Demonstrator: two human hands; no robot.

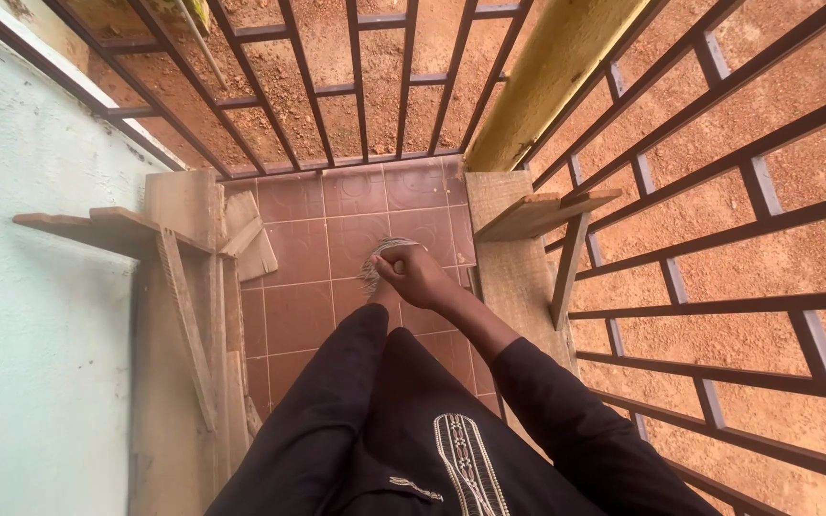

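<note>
- broom (pixel 381 260): a short bundle of pale straws, low over the tiled floor (pixel 300 315) in the corner, bristles fanned to the left so they can drag along the tiles.
- your right hand (pixel 420 275) is clenched tight on the broom's bound end, wrist bent down to keep the straws near the floor.
- your left hand is hidden behind the right; i cannot tell its grip.
- wooden boards (pixel 188 287) stand at both sides, metal bars (pixel 356 86) ahead.

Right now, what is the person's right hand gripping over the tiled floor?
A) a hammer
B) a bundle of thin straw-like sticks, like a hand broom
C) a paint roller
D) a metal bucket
B: the right hand is closed around a bundle of thin pale sticks fanning out above the reddish floor tiles.
</note>
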